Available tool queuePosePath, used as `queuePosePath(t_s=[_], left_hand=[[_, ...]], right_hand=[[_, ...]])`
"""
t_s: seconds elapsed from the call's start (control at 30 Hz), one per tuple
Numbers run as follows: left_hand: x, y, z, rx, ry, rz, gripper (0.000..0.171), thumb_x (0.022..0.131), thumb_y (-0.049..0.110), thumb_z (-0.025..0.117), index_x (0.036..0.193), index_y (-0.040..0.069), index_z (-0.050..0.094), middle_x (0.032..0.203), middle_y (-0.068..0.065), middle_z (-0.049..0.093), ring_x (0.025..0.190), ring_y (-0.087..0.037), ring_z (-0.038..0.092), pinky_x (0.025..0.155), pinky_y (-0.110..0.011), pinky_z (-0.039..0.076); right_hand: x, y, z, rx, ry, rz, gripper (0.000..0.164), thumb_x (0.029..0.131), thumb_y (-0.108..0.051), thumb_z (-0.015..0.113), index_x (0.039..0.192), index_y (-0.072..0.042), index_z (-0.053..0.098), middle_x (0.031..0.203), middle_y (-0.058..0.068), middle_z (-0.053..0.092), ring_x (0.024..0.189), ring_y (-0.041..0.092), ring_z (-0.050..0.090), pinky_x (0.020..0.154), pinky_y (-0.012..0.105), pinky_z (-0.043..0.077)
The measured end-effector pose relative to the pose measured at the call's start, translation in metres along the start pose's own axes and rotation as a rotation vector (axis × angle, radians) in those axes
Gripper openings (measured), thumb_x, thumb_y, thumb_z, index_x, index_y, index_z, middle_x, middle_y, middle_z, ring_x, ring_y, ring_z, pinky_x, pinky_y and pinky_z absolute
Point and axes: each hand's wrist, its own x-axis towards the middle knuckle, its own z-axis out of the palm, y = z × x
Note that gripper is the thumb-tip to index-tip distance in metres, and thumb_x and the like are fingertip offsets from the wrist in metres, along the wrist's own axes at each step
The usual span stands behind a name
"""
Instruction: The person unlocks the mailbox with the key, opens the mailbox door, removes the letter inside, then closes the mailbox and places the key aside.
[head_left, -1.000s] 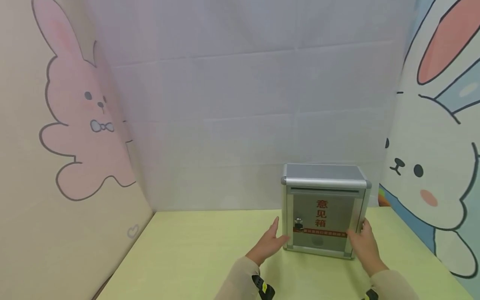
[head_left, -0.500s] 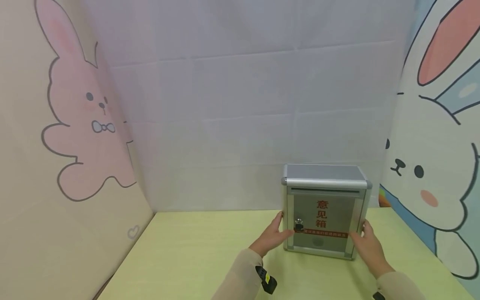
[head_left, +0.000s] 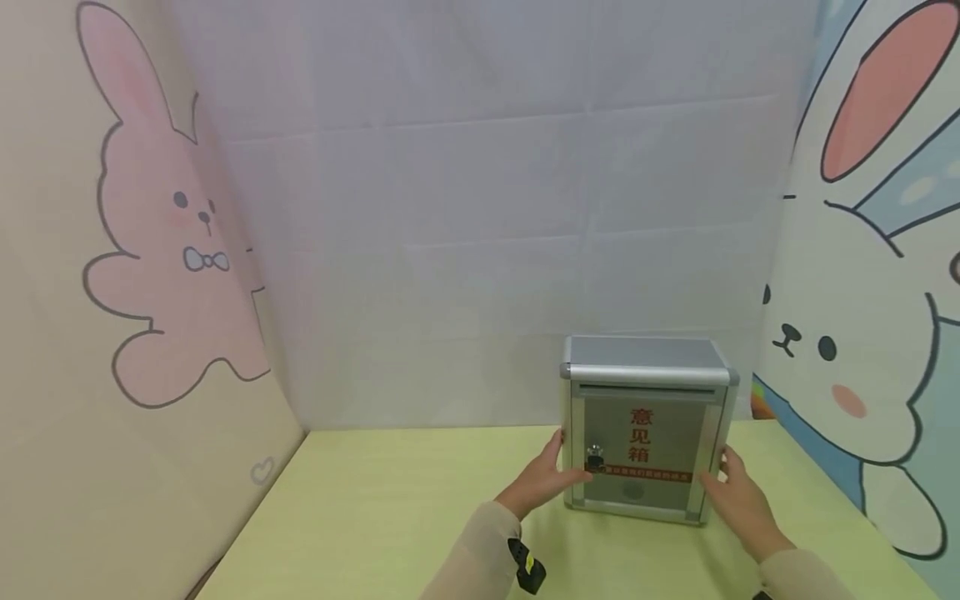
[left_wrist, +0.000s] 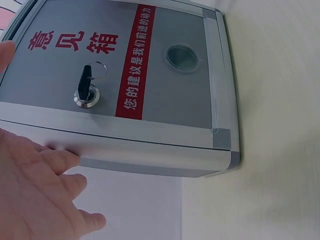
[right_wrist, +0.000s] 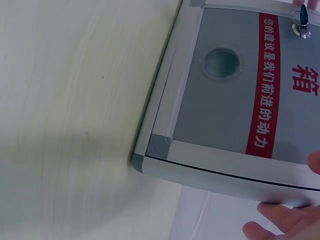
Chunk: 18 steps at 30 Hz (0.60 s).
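A grey suggestion box (head_left: 637, 442) with silver edges and red lettering stands on the table toward the right. A key (left_wrist: 86, 82) with a small ring sits in the lock (left_wrist: 87, 96) on its front door. My left hand (head_left: 538, 482) is at the box's left side, fingers spread along the side wall and thumb over the front frame. At the opposite side is my right hand (head_left: 746, 504), its thumb over the front edge and its fingertips at the side wall. In the right wrist view those fingers (right_wrist: 280, 216) show only partly.
The pale yellow table (head_left: 390, 517) runs back to a white cloth wall (head_left: 450, 250). Rabbit-printed panels close off both sides, the right panel (head_left: 847, 417) standing nearer the box. A mail slot (head_left: 647, 392) crosses the box's upper front.
My left hand has moved right, from just beside the box to its left side. My right hand stays at the right side. The head view has tilted slightly; the box stands where it was.
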Motion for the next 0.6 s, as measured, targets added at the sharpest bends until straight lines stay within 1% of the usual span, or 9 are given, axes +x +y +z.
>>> queuePosePath(t_s=[0.07, 0.13, 0.3, 0.5, 0.6], left_hand=[[-0.004, 0.000, -0.001, -0.014, -0.013, 0.005, 0.088, 0.088, 0.039, 0.062, 0.154, 0.008, 0.011, 0.157, -0.011, 0.021, 0.139, -0.039, 0.024, 0.106, -0.058, 0.025], [-0.009, -0.002, -0.002, -0.022, -0.019, 0.006, 0.088, 0.089, 0.039, 0.061, 0.154, 0.009, 0.011, 0.157, -0.011, 0.022, 0.139, -0.040, 0.024, 0.105, -0.059, 0.025], [-0.024, -0.004, -0.003, 0.002, -0.025, -0.012, 0.086, 0.090, 0.039, 0.060, 0.154, 0.010, 0.010, 0.157, -0.010, 0.021, 0.138, -0.041, 0.026, 0.104, -0.060, 0.027], [-0.034, -0.002, -0.007, 0.040, -0.013, -0.007, 0.084, 0.091, 0.039, 0.058, 0.154, 0.010, 0.010, 0.157, -0.010, 0.021, 0.138, -0.039, 0.028, 0.105, -0.058, 0.028], [-0.039, -0.001, -0.009, 0.041, -0.001, -0.004, 0.082, 0.091, 0.035, 0.058, 0.154, 0.008, 0.012, 0.156, -0.012, 0.023, 0.138, -0.039, 0.027, 0.106, -0.057, 0.026]], right_hand=[[-0.003, 0.000, -0.002, -0.015, -0.011, -0.009, 0.075, 0.100, -0.029, 0.033, 0.143, 0.013, -0.011, 0.144, 0.043, 0.010, 0.129, 0.059, 0.020, 0.101, 0.065, 0.025], [-0.006, 0.001, -0.001, -0.015, -0.025, -0.013, 0.075, 0.100, -0.029, 0.034, 0.144, 0.013, -0.011, 0.144, 0.042, 0.010, 0.129, 0.059, 0.019, 0.101, 0.065, 0.026], [-0.015, 0.000, 0.003, -0.026, -0.045, -0.029, 0.074, 0.100, -0.027, 0.034, 0.144, 0.013, -0.011, 0.144, 0.043, 0.009, 0.129, 0.060, 0.018, 0.100, 0.065, 0.027], [-0.023, -0.007, 0.003, -0.054, -0.044, -0.071, 0.073, 0.100, -0.025, 0.034, 0.144, 0.014, -0.010, 0.143, 0.044, 0.012, 0.128, 0.060, 0.021, 0.097, 0.063, 0.032], [-0.027, -0.010, 0.003, -0.073, -0.052, -0.081, 0.072, 0.100, -0.024, 0.035, 0.144, 0.015, -0.008, 0.142, 0.044, 0.015, 0.127, 0.060, 0.023, 0.096, 0.063, 0.034]])
